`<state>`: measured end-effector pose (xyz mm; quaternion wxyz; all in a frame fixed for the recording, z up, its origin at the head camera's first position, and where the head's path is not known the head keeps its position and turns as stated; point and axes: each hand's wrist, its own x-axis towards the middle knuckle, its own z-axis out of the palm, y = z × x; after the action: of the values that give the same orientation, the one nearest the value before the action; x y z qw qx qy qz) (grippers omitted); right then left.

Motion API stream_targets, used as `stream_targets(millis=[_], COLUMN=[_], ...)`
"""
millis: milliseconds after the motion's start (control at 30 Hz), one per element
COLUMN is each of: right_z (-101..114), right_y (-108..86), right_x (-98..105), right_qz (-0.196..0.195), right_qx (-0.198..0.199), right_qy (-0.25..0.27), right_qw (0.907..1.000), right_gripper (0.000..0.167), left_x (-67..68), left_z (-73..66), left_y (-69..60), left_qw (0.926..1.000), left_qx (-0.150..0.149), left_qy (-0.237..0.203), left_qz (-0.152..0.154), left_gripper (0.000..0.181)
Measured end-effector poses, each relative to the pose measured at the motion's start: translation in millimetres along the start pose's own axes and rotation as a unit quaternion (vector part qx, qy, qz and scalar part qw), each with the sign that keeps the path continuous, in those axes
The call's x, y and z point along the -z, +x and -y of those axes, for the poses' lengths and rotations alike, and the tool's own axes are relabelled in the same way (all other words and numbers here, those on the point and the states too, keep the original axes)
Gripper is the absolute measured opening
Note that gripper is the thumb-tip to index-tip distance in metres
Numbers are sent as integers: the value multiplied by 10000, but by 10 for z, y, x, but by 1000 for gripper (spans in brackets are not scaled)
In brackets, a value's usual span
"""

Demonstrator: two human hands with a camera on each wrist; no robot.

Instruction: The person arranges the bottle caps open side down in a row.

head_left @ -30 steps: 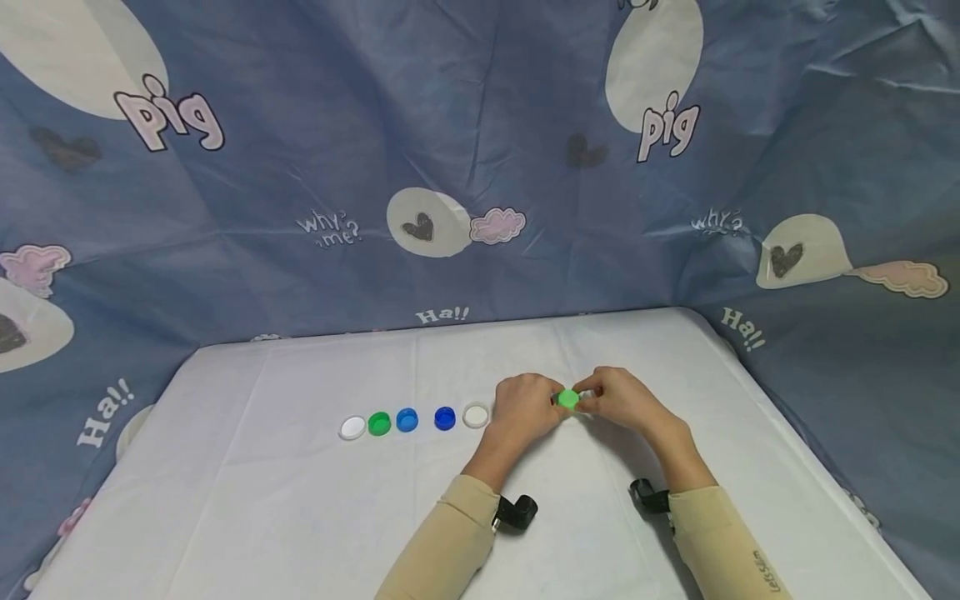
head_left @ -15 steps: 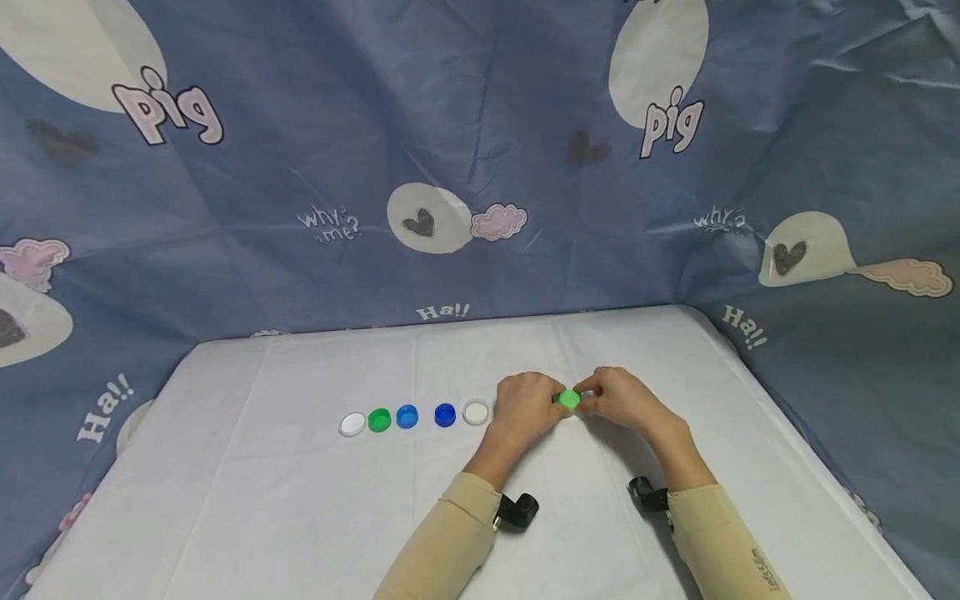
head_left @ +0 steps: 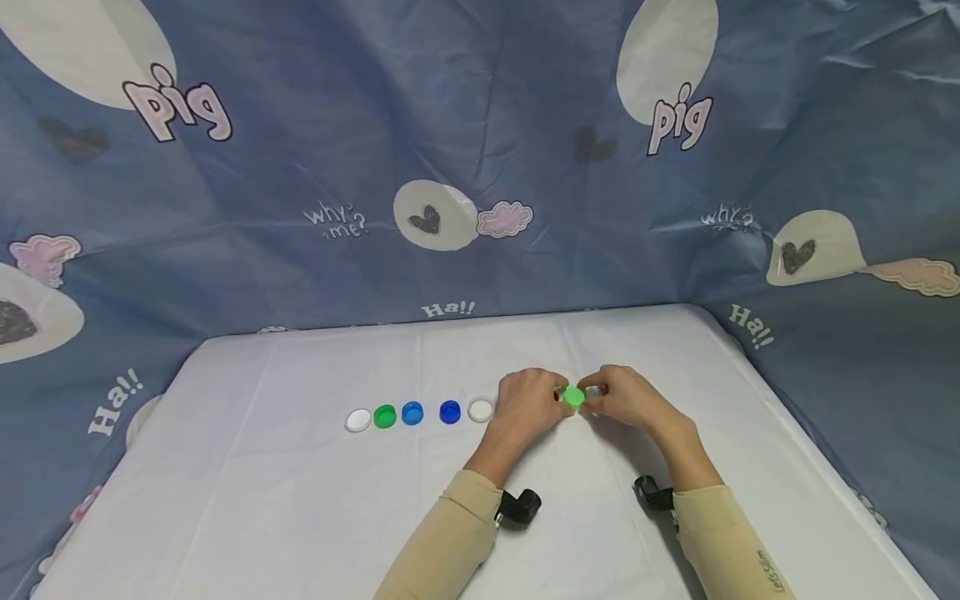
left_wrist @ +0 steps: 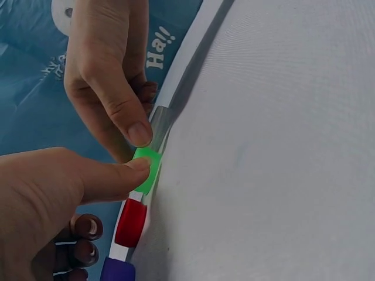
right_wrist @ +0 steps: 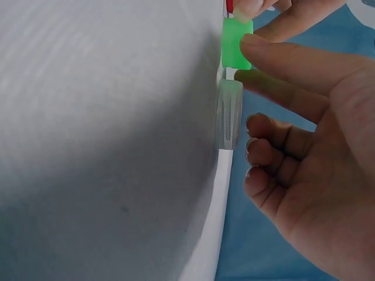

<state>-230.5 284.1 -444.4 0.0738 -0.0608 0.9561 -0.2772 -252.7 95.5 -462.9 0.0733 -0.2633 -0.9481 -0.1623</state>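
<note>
Left hand (head_left: 527,402) and right hand (head_left: 632,400) both nearly closed, thumb and finger of each pinching bright green cap (head_left: 573,397) on white surface (head_left: 300,500), between red cap (left_wrist: 131,223) and clear cap (right_wrist: 229,115); other fingers curled.

Green cap (head_left: 573,397) was partly covered by fingertips in all views. Red cap (left_wrist: 131,223): head view, nearly all hidden by the left hand (head_left: 527,398); right wrist view, only a sliver showed at the top edge. Clear cap (right_wrist: 229,115) couldn't be made out in head view beside the right hand (head_left: 628,398). Blue-purple cap (left_wrist: 117,270) was cut by the bottom edge. Each wrist view cropped both hands. Left sleeve (head_left: 450,537) and right sleeve (head_left: 731,542) ran off the bottom; right sleeve's print (head_left: 770,572) was too small to read. Tabletop (head_left: 300,517) and backdrop (head_left: 337,142) were cropped too.
</note>
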Motion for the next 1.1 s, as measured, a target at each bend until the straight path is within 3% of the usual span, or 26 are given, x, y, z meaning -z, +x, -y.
stream_targets(millis=[300,867,1100], right_z=[7,216,322], right_y=[22,109,159], right_x=[2,-89,-140], right_qz=[-94,91,52], right_qx=[219,292,536], right_qy=[10,4,-376], right_qw=[9997,9995,9978], right_gripper=[37,36,34], left_x=[89,172,172], left_z=[32,191,246], left_y=[-47,-161,-220], left_qw=[9996,9990,9986], left_qx=[234,404,480], left_qy=[72,130,169], left_qz=[147,164,135], left_gripper=[43,42,40])
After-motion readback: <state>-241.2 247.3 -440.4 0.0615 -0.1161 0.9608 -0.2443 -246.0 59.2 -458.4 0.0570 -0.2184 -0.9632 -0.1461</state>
